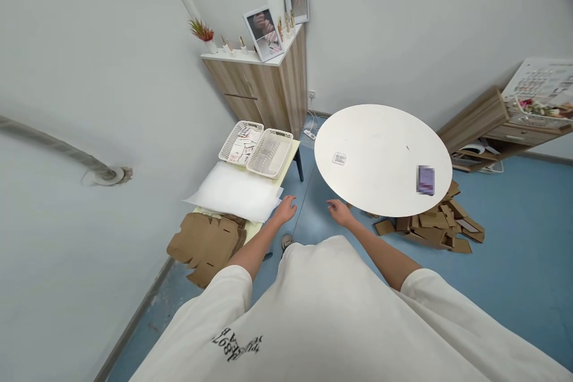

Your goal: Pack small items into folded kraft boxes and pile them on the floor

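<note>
My left hand [285, 210] hangs in the air by the right edge of a stack of white sheets [239, 191], fingers apart and nothing in them. My right hand [339, 212] is held just short of the near edge of a white round table [376, 131], its fingers also apart and bare. A small white card with dark lettering [339, 159] lies on the table's left part. Toward the right side of the table sits a purple item [425, 180], blurred by pixelation.
Two white baskets [270, 153] with packets stand behind the sheets. Flattened cardboard boxes [206, 245] lie at the left, and more folded cardboard [432, 224] is heaped on the floor right. A wooden cabinet [259, 86] and shelf unit [474, 116] stand along the walls.
</note>
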A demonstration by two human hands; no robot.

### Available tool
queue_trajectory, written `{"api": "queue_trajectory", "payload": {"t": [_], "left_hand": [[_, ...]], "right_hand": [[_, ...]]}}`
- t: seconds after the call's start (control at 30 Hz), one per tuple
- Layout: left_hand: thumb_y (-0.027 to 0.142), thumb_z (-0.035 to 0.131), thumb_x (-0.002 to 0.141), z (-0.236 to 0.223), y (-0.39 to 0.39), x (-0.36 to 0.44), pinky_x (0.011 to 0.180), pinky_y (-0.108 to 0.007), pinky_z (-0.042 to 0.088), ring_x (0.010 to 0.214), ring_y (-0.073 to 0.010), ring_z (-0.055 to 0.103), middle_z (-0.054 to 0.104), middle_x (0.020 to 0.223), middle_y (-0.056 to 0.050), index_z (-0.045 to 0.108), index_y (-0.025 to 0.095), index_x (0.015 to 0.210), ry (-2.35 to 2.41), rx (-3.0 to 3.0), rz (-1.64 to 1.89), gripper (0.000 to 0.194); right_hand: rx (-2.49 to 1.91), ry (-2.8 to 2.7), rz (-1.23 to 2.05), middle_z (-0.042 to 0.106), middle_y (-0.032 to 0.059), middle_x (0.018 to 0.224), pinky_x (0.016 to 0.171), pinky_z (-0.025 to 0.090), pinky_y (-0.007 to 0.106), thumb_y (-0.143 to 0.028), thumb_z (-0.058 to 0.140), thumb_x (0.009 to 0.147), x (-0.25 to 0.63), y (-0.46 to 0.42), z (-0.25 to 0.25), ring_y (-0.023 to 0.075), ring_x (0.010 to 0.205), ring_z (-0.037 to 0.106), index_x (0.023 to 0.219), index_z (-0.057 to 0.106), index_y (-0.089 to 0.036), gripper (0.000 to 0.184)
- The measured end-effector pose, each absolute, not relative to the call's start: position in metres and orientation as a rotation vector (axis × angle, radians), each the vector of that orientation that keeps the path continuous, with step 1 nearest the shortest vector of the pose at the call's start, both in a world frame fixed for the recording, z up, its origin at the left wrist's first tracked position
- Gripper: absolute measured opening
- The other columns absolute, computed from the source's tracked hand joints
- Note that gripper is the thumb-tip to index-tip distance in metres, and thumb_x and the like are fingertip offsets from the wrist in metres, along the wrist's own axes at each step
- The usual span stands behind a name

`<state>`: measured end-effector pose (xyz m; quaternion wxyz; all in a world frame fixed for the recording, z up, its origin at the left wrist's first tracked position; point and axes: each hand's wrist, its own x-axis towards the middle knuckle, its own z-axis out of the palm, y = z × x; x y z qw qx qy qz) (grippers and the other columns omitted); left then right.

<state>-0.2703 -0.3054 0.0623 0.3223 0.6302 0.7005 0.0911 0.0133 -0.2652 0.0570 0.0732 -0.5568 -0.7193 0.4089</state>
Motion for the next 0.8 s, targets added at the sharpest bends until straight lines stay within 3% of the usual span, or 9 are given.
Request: {"api": "queue_trajectory", "payload": {"t": [0.3,0.47,0.7,0.8], "left_hand": [[0.026,0.048,0.094,0.052,-0.318,-0.384,0.110,-0.039,0.043,0.133,-0.0278,0.052,0.050,0.148,-0.012,0.055,0.019,0.138,1.979,1.651,0.022,0.045],[0.027,0.051,0.092,0.044,-0.318,-0.444,0.111,-0.047,0.040,0.141,-0.0347,0.042,0.038,0.158,-0.016,0.055,0.019,0.137,2.058,1.624,-0.140,0.047],[0.032,0.052,0.093,0.025,-0.318,-0.453,0.112,-0.045,0.038,0.140,-0.0330,0.042,0.037,0.158,-0.014,0.050,0.022,0.140,1.770,1.816,-0.145,0.047],[0.036,0.064,0.088,0.018,-0.325,-0.448,0.109,-0.046,0.039,0.137,-0.0343,0.044,0.041,0.152,-0.016,0.048,0.020,0.137,1.751,1.856,-0.169,0.053]], "right_hand": [[-1.645,-2.240,1.241,0.063,0.0129,0.133,0.102,0.047,0.033,-0.021,0.044,0.097,-0.105,-0.273,0.065,0.0222,0.114,0.063,0.132,0.064,-0.017,0.040],[-1.654,-2.228,1.324,0.063,0.0121,0.134,0.101,0.047,0.033,-0.021,0.045,0.097,-0.170,-0.294,0.056,0.0213,0.112,0.064,0.131,0.065,-0.019,0.040],[-1.818,-2.052,1.473,0.067,0.0094,0.130,0.100,0.050,0.032,-0.021,0.053,0.094,-0.229,-0.308,0.021,0.0210,0.111,0.066,0.128,0.067,-0.020,0.038],[-1.841,-1.950,1.550,0.067,0.0080,0.132,0.101,0.050,0.032,-0.022,0.055,0.093,-0.250,-0.307,0.002,0.0207,0.114,0.066,0.127,0.067,-0.020,0.036]]}}
